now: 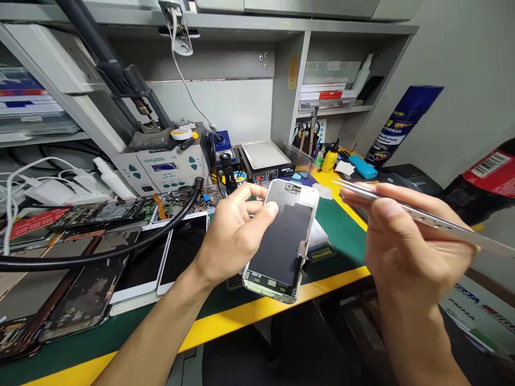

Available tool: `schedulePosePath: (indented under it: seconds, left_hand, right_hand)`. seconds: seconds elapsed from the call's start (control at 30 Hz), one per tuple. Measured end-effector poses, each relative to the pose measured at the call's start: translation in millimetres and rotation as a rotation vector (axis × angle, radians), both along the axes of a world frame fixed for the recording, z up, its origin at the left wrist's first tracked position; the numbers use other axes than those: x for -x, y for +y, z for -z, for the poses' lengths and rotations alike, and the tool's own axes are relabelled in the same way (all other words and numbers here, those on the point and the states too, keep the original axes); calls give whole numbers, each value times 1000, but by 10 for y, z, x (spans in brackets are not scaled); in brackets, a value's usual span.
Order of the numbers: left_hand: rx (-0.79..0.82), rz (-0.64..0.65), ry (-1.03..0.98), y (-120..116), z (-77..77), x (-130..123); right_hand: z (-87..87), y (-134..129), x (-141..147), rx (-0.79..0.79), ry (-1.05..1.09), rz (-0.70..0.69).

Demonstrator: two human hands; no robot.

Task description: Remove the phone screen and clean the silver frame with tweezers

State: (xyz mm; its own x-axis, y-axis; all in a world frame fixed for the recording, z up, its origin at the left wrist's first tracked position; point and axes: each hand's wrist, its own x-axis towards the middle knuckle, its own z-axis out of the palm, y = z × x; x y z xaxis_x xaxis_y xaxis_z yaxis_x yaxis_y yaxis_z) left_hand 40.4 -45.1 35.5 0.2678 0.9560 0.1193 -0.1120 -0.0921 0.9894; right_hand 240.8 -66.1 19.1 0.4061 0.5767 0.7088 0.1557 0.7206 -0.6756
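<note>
My left hand (237,230) grips a phone screen assembly (277,246) along its left edge, with the thumb lying on its face. The panel is tilted and held above the front of the bench; its dark inner side, pale frame and a small flex cable at the right edge show. In my right hand (414,246) is a pair of metal tweezers (434,219), pinched between thumb and fingers. Their tips point left and stand apart from the panel. Beneath the panel, a small box-like object (319,241) lies partly hidden on the green mat (348,236).
At left lie several phones and phone parts (96,273), crossed by a thick black hose (161,241). Behind them stands a grey soldering station (161,169). A black heating plate unit (265,161) sits at the back. A blue spray can (402,126) and a dark bottle (491,177) stand at right.
</note>
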Motion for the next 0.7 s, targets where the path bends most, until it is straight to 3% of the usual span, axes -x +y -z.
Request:
schedulePosePath:
  seconds: [0.1, 0.37, 0.7]
  left_hand:
    - [-27, -91, -68, 25, 28, 12]
    - [-74, -225, -88, 58, 40, 18]
    - [-100, -327, -32, 49, 20, 10]
  right_hand:
    - [48, -123, 18, 10, 90, -55]
    - [376, -308, 111, 126, -16, -81]
    - [418, -216, 313, 85, -71, -27]
